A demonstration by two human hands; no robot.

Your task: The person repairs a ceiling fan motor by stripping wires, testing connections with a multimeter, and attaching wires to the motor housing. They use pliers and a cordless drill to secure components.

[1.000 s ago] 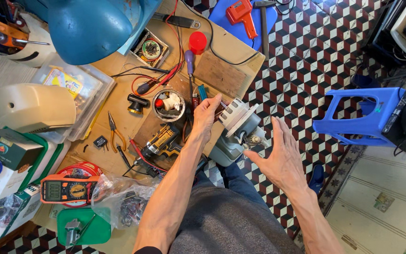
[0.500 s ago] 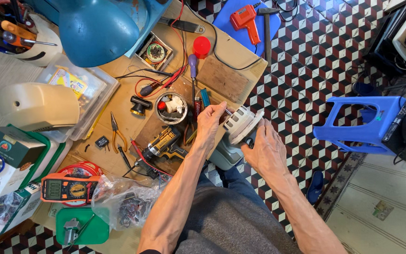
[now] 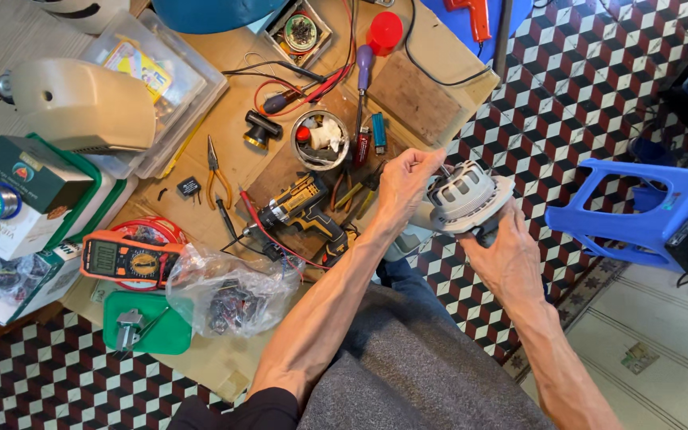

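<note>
Checkered floor tiles surround a cluttered wooden table [image 3: 431, 95] where a person works on one round grey motor housing [image 3: 465, 195], held out past the table's edge above the lap. The right hand [image 3: 503, 255] cups it from below, fingers clasped around it; the left hand [image 3: 404, 183] pinches its rim. With nothing beneath it, a loosened grip could likely send it to the tiles, and thin wires at the rim might snag. Nearby lie one cordless drill [image 3: 304, 209], one pair of pliers [image 3: 216, 171], one orange multimeter [image 3: 125, 259] and one round tin [image 3: 318, 140]. One blue plastic stool [image 3: 639, 215] lies tipped on the floor.
</note>
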